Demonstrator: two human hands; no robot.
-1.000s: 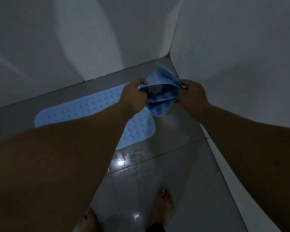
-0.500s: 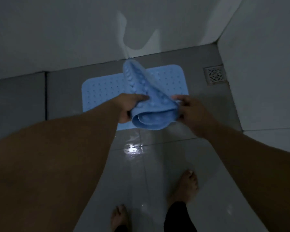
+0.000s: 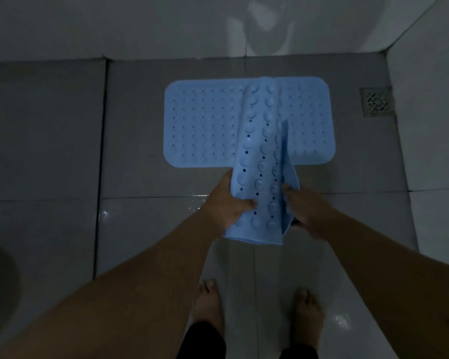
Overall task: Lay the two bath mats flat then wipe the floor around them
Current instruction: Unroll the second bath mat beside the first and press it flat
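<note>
While I stand with bare feet (image 3: 307,313) on the grey tiled floor (image 3: 145,229), my left hand (image 3: 226,203) and my right hand (image 3: 306,213) hold the folded blue mat (image 3: 262,161) by its near end, each on one side. The fingers of both hands are curled around its edges. Its side with the suction cups faces up to me. The far part of it hangs above the flat blue mat (image 3: 205,125), which lies near the wall. A drain grate (image 3: 377,101) sits in the right corner.
</note>
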